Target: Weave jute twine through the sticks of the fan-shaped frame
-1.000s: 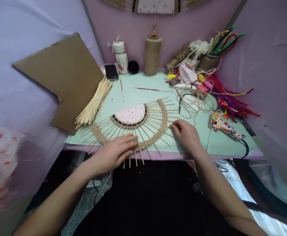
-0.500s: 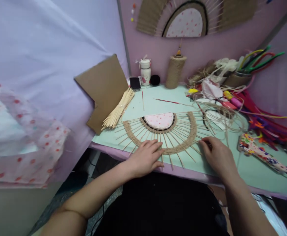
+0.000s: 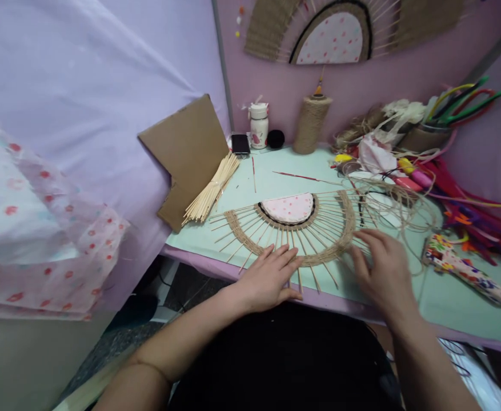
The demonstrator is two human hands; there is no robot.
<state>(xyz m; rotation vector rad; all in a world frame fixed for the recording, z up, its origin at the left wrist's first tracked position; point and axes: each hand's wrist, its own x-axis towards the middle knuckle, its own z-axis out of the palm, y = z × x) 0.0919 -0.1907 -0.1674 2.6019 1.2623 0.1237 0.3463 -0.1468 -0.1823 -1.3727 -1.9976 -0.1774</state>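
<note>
A half-round woven piece [image 3: 328,253] lies on the pale green tabletop, with thin sticks fanning out from a white, red-spotted half circle [image 3: 291,209]. Twine is woven across the sticks in an outer band. My left hand [image 3: 271,275] rests flat on the band's lower edge and the stick ends, fingers spread. At the right end of the band is my right hand [image 3: 381,265], its thumb and forefinger apart at the stick tips; whether a strand lies between them is too small to tell.
Left of the piece lie a stick bundle [image 3: 212,191] and brown cardboard [image 3: 188,151]. A twine spool [image 3: 312,125] and a white bottle [image 3: 259,127] stand behind. Loose twine [image 3: 421,214], pipe cleaners [image 3: 468,214] and a flowered glue gun [image 3: 468,269] are at the right.
My right thumb and forefinger have parted from a pinch, and that hand has come up beside the outer band. The whole view has shifted slightly.
</note>
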